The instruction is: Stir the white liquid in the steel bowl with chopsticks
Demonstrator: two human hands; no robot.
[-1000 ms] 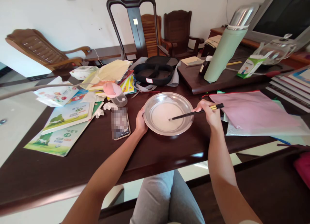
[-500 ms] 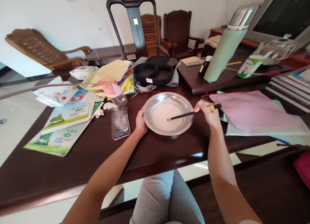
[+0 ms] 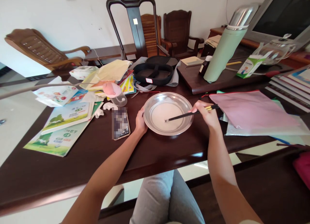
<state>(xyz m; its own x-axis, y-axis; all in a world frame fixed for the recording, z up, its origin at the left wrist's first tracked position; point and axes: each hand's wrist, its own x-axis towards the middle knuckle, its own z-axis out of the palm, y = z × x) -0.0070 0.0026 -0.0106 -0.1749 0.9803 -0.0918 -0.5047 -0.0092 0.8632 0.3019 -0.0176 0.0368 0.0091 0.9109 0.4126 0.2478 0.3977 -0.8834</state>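
A round metal basin [image 3: 184, 127] stands on the dark table in front of me, with a milky white liquid [image 3: 164, 112] in its bottom. My left hand [image 3: 141, 121] grips the basin's left rim, its fingers partly hidden beneath the edge. Over the right rim, my right hand [image 3: 204, 112] is closed around black chopsticks [image 3: 180, 116] with gold bands near their upper ends. Their tips touch the white liquid around the middle of the basin. Just left of my left hand lies a phone [image 3: 121, 124] with a blurred screen.
Left of the basin are a pink-lidded cup [image 3: 115, 94], crumpled tissue [image 3: 99, 113] and booklets [image 3: 65, 120]. Behind it sits an open black case [image 3: 153, 74]. A green thermos [image 3: 225, 53] stands on a raised board at the right, above a pink zip pouch [image 3: 254, 109].
My right hand and the chopsticks have shifted slightly left, moving the tips a little way through the liquid. My left hand and the basin stay where they were.
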